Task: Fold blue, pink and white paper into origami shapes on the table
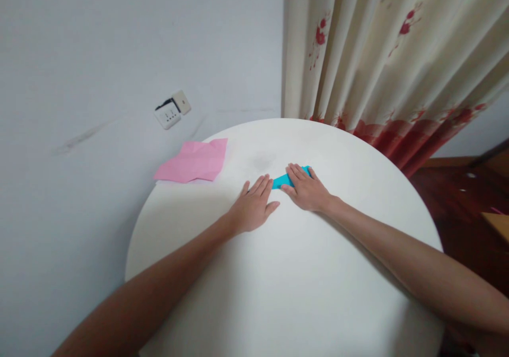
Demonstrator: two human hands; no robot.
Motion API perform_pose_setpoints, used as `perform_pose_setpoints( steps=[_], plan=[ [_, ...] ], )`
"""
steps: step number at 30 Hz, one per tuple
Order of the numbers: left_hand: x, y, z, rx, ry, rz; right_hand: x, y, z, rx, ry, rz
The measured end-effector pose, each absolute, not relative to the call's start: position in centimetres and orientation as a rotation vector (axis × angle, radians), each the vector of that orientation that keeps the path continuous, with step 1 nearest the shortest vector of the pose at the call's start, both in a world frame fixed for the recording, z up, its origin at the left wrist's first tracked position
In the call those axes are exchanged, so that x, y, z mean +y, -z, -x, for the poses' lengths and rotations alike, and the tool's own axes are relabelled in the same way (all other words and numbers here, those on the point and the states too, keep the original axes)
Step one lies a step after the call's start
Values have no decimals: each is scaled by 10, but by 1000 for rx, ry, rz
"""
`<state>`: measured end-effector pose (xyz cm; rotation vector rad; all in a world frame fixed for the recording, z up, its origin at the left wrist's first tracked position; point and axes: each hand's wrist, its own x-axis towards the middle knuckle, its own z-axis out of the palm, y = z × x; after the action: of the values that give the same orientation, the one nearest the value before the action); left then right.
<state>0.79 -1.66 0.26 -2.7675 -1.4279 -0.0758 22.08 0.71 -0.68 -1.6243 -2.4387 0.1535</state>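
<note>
A narrow piece of bright blue folded paper point(280, 181) lies on the white round table point(278, 283), partly covered by both hands. My left hand point(253, 204) rests flat at its left end, fingers stretched out and thumb apart. Over the wider right end, my right hand point(305, 188) lies flat with its fingers extended, the blue showing past the fingertips. Most of the paper's outline is hidden under the hands.
A creased pink paper sheet point(196, 160) lies at the table's left back edge. Behind it, a socket point(168, 115) is set in the pale wall point(99, 38). A cream curtain with red flowers point(358, 54) hangs at the back right, close to the table's edge.
</note>
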Motion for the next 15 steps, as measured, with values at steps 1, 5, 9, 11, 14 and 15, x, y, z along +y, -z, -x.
perform_pose_setpoints(
  steps=[1,5,9,11,14,15],
  plan=[
    [-16,-2,-8,-1431,85,2772,10,8,-224,-2408,-152,1664],
    [-16,-1,-8,-1439,103,2778,18,12,-233,-2224,-112,1813],
    [-16,-1,-7,-1438,110,2783,12,8,-227,-2103,54,1775],
    [-14,0,-7,-1430,121,2790,5,6,-217,-2189,72,1652],
    [-11,2,-8,-1423,133,2802,-5,5,-204,-2410,-42,1476],
    [-10,2,-8,-1421,137,2803,-7,5,-201,-2468,-76,1440]
  ],
)
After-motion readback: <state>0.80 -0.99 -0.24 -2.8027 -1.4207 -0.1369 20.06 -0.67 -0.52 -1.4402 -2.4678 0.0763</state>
